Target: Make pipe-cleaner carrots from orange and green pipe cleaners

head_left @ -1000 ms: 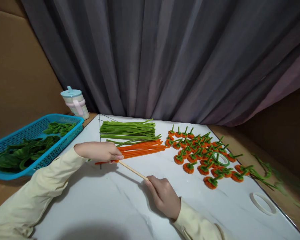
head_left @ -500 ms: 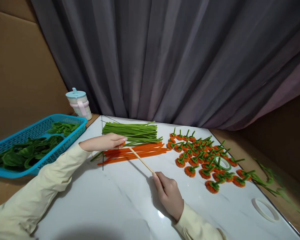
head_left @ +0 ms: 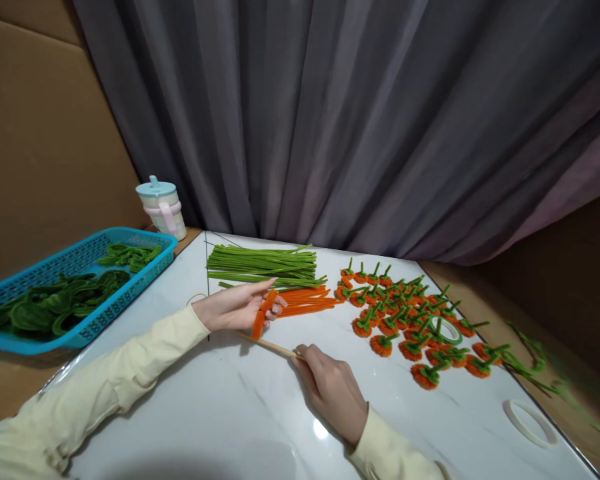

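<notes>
My left hand point(head_left: 237, 308) pinches an orange pipe cleaner point(head_left: 261, 316) near the left end of the orange pipe cleaner pile point(head_left: 307, 301). My right hand point(head_left: 330, 387) is closed on a thin wooden stick point(head_left: 267, 344) that points left towards the left hand, low over the white table point(head_left: 220, 413). Behind the orange pile lies a bundle of green pipe cleaners point(head_left: 263, 263).
Several small orange-and-green pipe cleaner pieces point(head_left: 405, 313) are spread on the right, with a green tape ring point(head_left: 443, 328) among them and a white ring point(head_left: 529, 423) near the right edge. A blue basket point(head_left: 87, 267) of green leaves sits left, a lidded cup point(head_left: 163, 207) behind it.
My left hand went to the orange pile and came back with one orange pipe cleaner. The stick in my right hand swung up, then back down low.
</notes>
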{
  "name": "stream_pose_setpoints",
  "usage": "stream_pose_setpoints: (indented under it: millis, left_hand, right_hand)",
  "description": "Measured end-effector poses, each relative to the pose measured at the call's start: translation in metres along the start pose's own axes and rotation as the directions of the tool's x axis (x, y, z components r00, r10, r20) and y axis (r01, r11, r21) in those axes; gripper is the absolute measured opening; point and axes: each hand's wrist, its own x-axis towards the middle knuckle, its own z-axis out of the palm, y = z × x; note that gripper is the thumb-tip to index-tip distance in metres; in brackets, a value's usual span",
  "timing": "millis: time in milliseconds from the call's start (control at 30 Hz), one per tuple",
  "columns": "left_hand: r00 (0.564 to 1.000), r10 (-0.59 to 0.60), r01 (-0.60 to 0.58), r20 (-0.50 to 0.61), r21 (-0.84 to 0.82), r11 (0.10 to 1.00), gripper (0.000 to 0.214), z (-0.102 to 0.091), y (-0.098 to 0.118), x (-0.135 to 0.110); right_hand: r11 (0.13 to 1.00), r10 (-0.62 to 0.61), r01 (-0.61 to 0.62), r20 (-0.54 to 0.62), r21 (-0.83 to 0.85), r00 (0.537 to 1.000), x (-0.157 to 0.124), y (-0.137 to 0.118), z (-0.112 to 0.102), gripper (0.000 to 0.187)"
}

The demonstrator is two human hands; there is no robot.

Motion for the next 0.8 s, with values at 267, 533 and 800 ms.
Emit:
stream_pose_setpoints:
  millis: [267, 533, 800]
  left_hand:
    - [0.961, -0.123, 0.156, 0.247, -0.119, 0.981, 0.025, -0.011, -0.049, 0.025]
    - [0.922, -0.196, 0.251, 0.333, -0.131, 0.959, 0.013, -0.017, -0.066, 0.034]
    - [0.937, -0.13, 0.156, 0.326, -0.054, 0.986, 0.029, -0.022, -0.069, 0.04]
  right_hand:
    - [0.975, 0.113, -0.108, -0.019, 0.194, 0.993, 0.005, 0.009, -0.014, 0.021]
    - [0.998, -0.05, 0.049, 0.02, 0.032, 0.999, 0.096, 0.031, -0.055, 0.018]
    - [0.954, -0.295, 0.301, 0.243, 0.016, 0.924, 0.196, 0.01, 0.001, 0.013]
